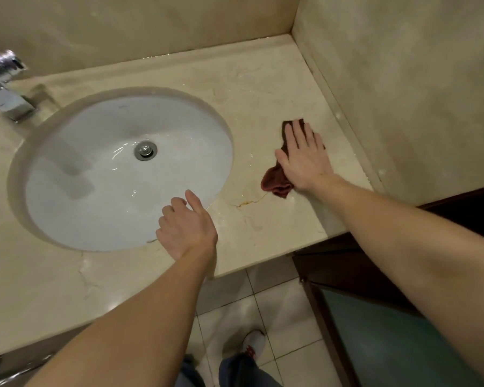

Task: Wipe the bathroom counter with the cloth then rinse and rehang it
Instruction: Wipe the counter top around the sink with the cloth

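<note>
Cloth point(275, 180), dark red and crumpled, lies on the marble counter point(252, 88) right of the sink point(123, 169), its long axis running from the front edge toward the back wall. Right hand point(302, 156) presses flat on it, fingers spread. Left hand point(186, 227) hovers loosely curled, empty, over the sink's near rim.

Bare counter point(252, 88) behind cloth point(274, 181)

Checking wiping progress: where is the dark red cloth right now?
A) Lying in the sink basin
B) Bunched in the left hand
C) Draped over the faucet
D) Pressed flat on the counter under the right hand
D: the right hand lies flat on the cloth on the counter, right of the sink.
</note>
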